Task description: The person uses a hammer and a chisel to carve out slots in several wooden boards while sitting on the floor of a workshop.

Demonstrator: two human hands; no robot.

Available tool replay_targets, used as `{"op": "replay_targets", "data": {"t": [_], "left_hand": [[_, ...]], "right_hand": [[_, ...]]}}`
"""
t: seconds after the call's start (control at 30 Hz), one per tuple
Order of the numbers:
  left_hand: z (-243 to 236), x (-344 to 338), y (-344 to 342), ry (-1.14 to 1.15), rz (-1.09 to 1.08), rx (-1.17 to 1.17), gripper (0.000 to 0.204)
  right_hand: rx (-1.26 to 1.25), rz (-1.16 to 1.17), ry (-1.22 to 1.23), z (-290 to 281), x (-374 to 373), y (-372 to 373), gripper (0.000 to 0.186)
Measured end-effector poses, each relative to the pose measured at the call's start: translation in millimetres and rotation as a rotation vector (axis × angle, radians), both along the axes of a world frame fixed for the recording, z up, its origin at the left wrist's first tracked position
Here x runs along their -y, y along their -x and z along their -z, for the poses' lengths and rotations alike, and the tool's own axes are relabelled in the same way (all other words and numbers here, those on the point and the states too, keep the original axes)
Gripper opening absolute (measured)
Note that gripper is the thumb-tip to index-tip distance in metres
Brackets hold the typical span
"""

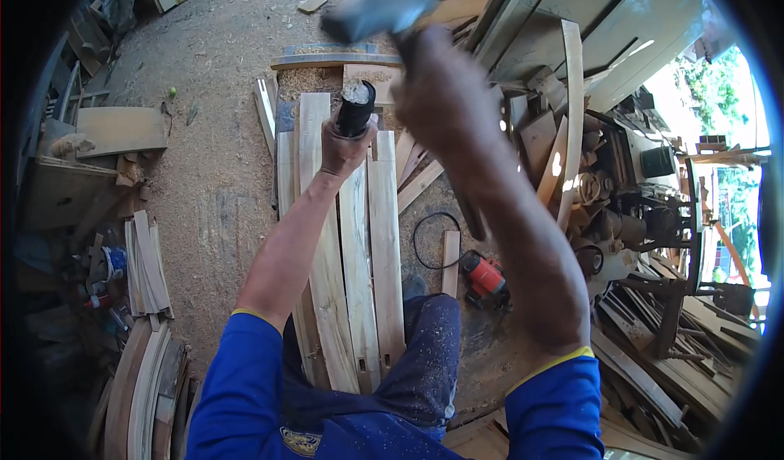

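Note:
My left hand (345, 151) is closed around the black handle of a chisel (354, 117), held upright over the far part of several long pale boards (384, 231). The handle's top is pale and battered; the blade is hidden below my hand. Raised to the right of the chisel, my right hand (441, 93) grips a hammer (380, 13). Its metal head is blurred by motion and stands clear of the handle. The boards lie side by side between my legs, with small slots cut near their close ends.
A red and black power tool (486, 276) rests on the ground right of my knee, its black cord (416, 235) looped beside it. Wood offcuts (543, 146) pile up on the right, with large panels (572, 27) leaning behind. Curved boards (139, 386) are stacked at left on sawdust-covered ground.

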State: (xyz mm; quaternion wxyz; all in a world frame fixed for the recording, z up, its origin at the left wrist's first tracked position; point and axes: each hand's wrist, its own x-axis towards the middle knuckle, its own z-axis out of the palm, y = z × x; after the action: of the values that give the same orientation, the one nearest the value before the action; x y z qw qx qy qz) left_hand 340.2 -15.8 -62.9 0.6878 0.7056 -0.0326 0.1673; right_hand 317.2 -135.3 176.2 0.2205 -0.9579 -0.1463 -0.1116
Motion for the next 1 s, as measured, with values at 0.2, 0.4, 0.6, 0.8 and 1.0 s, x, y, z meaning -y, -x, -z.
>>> {"op": "replay_targets", "data": {"t": [0.2,0.4,0.6,0.8,1.0], "left_hand": [[23.9,-12.9,6.8,-0.004,0.011,-0.027,0.021],[-9.5,-35.9,9.0,-0.065,0.314,-0.055,0.036],[-50.6,-35.9,9.4,0.006,0.393,-0.057,0.042],[-20.5,-65.7,-72.2,-0.006,0.292,-0.374,0.03],[-12.9,-46.1,109.4,-0.63,0.608,0.403,0.029]], "right_hand": [[-0.211,-0.107,0.136,-1.3,7.2,-2.0,0.025],[-0.197,-0.031,-0.044,41.1,-2.0,11.9,0.03],[-0.329,-0.017,-0.026,42.6,15.2,23.6,0.027],[-0.458,0.13,-0.428,71.2,35.9,89.9,0.028],[-0.652,0.46,-0.579,135.3,87.9,199.3,0.027]]}}
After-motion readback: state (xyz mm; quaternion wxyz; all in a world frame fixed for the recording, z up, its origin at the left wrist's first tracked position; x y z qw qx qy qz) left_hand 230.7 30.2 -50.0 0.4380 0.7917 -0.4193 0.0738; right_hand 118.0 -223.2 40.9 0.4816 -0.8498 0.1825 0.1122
